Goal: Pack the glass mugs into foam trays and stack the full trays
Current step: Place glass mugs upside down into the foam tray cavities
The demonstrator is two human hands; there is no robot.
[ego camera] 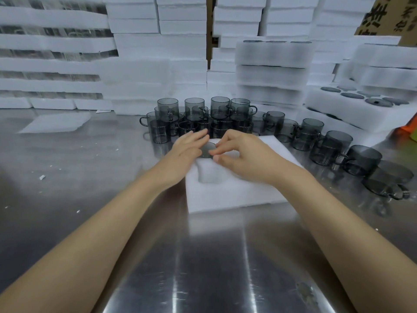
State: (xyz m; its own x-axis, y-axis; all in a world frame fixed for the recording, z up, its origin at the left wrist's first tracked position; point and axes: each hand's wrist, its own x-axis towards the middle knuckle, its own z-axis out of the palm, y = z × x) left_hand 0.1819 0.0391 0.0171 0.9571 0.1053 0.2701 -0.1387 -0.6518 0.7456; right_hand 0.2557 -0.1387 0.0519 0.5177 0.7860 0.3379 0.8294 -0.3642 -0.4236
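Observation:
A white foam tray (239, 190) lies on the steel table in front of me. A smoky glass mug (208, 148) sits in one of its far holes, only its round dark top showing. My left hand (188, 151) lies over the tray's far left corner, fingers straight, touching the mug's left side. My right hand (242, 154) has curled fingers, with thumb and forefinger pinching the mug's right edge. Just nearer, an empty hole (208, 176) shows in the tray. Several loose grey mugs (196, 116) stand stacked behind the tray.
More mugs (334, 145) run in a row to the right. Filled foam trays (274, 71) are stacked at the back right, one showing mugs (356, 96). Walls of foam trays (158, 48) close the back. A thin foam sheet (56, 123) lies at the left.

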